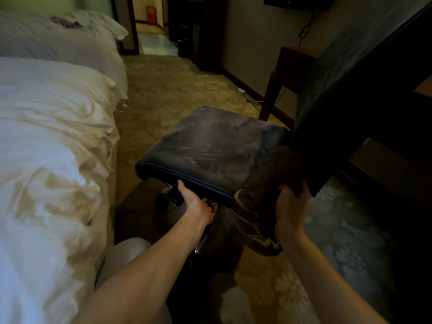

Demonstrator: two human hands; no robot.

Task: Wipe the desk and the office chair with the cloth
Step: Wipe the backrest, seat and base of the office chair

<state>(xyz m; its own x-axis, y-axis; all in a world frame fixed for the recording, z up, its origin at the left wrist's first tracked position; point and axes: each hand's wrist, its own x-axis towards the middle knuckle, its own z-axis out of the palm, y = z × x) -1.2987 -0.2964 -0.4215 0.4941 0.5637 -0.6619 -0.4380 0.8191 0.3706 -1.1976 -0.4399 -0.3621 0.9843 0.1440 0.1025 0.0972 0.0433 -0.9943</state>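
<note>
The right hand (292, 206) grips the bunched cloth (261, 185), which drapes just left of it over the chair (210, 143) seat's near corner. The left hand (198, 204) holds the seat's near edge, fingers underneath.

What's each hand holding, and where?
The left hand holds the chair seat by its near edge, fingers underneath. The right hand grips the brown cloth by its bunched upper part, at the seat's corner.
</note>
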